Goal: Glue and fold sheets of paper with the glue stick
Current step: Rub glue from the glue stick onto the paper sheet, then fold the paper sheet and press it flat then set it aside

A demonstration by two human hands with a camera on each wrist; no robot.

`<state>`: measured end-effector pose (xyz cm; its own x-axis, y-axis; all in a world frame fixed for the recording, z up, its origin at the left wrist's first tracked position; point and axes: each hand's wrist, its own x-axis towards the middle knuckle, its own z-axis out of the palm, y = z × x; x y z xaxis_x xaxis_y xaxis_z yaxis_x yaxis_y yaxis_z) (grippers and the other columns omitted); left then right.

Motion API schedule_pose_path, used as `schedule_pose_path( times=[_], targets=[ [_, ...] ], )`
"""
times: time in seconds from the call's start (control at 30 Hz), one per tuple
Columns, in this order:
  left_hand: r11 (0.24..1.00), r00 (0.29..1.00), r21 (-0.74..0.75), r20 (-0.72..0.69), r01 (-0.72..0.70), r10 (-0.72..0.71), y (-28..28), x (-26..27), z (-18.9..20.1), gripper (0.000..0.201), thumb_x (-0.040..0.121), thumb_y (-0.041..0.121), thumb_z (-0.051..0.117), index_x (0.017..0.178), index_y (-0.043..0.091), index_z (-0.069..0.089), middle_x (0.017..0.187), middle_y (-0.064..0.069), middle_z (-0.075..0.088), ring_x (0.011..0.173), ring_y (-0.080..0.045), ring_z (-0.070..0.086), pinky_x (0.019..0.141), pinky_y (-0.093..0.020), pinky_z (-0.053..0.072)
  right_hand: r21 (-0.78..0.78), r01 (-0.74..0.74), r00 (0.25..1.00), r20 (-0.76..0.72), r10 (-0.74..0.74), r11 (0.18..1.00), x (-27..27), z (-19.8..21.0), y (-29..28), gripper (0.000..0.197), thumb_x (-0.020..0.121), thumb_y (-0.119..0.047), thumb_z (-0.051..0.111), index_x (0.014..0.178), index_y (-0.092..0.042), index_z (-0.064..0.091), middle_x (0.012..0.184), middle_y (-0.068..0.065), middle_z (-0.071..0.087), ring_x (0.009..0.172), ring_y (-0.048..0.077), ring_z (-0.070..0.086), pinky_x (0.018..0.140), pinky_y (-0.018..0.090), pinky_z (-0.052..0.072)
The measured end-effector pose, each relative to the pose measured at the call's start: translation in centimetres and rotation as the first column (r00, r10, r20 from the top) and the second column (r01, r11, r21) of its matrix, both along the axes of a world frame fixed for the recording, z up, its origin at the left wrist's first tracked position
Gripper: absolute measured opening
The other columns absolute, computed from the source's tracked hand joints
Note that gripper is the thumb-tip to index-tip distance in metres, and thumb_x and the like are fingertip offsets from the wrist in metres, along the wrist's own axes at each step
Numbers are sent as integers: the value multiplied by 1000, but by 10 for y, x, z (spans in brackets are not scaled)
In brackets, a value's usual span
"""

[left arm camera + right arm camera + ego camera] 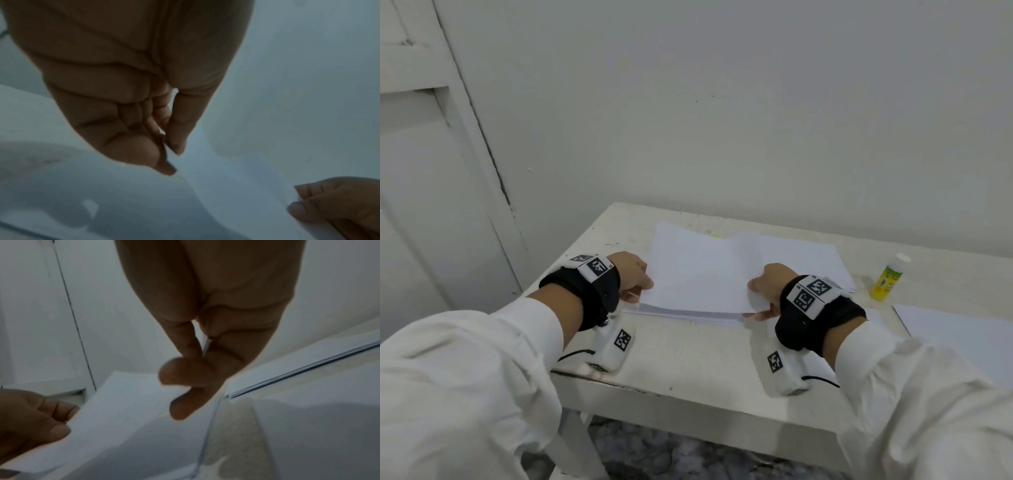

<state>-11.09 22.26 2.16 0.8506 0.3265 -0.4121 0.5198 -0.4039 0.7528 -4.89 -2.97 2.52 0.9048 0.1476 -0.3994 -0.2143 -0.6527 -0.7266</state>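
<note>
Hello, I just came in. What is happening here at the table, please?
A person is working with paper at a small white table. The left hand and the right hand each pinch one near corner of the top sheet, lifting it off the stack of paper. The glue stick stands upright and capped at the right, untouched. Another sheet lies at the table's right edge.

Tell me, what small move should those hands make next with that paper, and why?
Probably carry the near edge forward to fold the top sheet. The left hand and right hand each pinch a near corner, lifted off the stack, while the glue stick stands untouched on the table.
</note>
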Motion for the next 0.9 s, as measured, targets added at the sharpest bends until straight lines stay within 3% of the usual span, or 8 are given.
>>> schedule_pose_path(
  times=[0.1, 0.17, 0.23, 0.37, 0.5, 0.6, 0.77, 0.9],
  targets=[
    [999, 993, -46, 118, 6, -1, -40, 1, 7, 44, 82, -5, 67, 111, 16, 42, 79, -11, 56, 58, -21, 54, 48, -26, 55, 67, 74, 997, 0, -74, 995, -6, 6, -44, 18, 88, 4, 57, 81, -10, 49, 105, 17, 57, 72, 23, 61, 57, 29, 55],
    [998, 982, -16, 179, 59, -55, -69, 2, 8, 48, 80, -3, 70, 111, 19, 40, 85, -10, 56, 65, -25, 58, 65, -34, 59, 168, 154, 988, -54, -147, 974, -14, 8, -79, 20, 85, 11, 59, 79, -6, 50, 104, 21, 60, 69, 29, 64, 50, 30, 55],
    [985, 969, -24, 186, 171, -164, -98, 3, 4, 37, 79, -4, 70, 99, 18, 48, 81, -8, 55, 63, -24, 60, 74, -38, 59, 216, 221, 975, -84, -207, 951, -21, 7, -116, 27, 82, 13, 62, 74, -7, 46, 95, 19, 57, 66, 33, 64, 43, 27, 54],
    [934, 928, 37, 101, 357, -359, -148, 5, -3, 17, 81, -3, 70, 84, 13, 64, 70, -1, 58, 42, -4, 57, 57, -15, 55, 140, 278, 958, -107, -265, 950, -35, 1, -174, 26, 79, 8, 69, 85, -6, 48, 88, 18, 59, 65, 33, 65, 43, 28, 55],
    [896, 899, 75, 3, 437, -438, -184, 11, -13, 18, 80, 2, 72, 95, 12, 72, 64, 2, 62, 45, -4, 58, 68, -17, 55, 96, 310, 943, -156, -294, 946, -40, -10, -206, 21, 79, 8, 70, 87, -2, 53, 90, 17, 60, 62, 31, 63, 42, 27, 54],
    [875, 881, 108, -62, 473, -469, -195, 14, -20, 22, 80, 3, 73, 100, 13, 72, 66, 0, 64, 44, -3, 58, 59, -12, 53, 89, 321, 933, -202, -298, 943, -37, -15, -215, 22, 79, 10, 68, 94, 1, 55, 101, 20, 60, 64, 33, 63, 40, 28, 53],
    [852, 863, 144, -123, 504, -490, -198, 16, -23, 23, 78, 1, 74, 100, 9, 71, 69, -2, 63, 39, 0, 56, 50, -12, 49, 64, 313, 930, -221, -292, 948, -30, -22, -217, 31, 79, 9, 69, 76, -10, 45, 112, 20, 55, 75, 35, 63, 41, 29, 54],
    [837, 852, 166, -143, 522, -503, -199, 17, -24, 19, 79, 2, 74, 95, 12, 69, 66, 0, 60, 37, 1, 54, 50, -12, 49, 70, 310, 930, -229, -288, 948, -29, -25, -217, 30, 79, 7, 70, 75, -10, 46, 113, 17, 53, 84, 36, 60, 43, 29, 55]
  ],
)
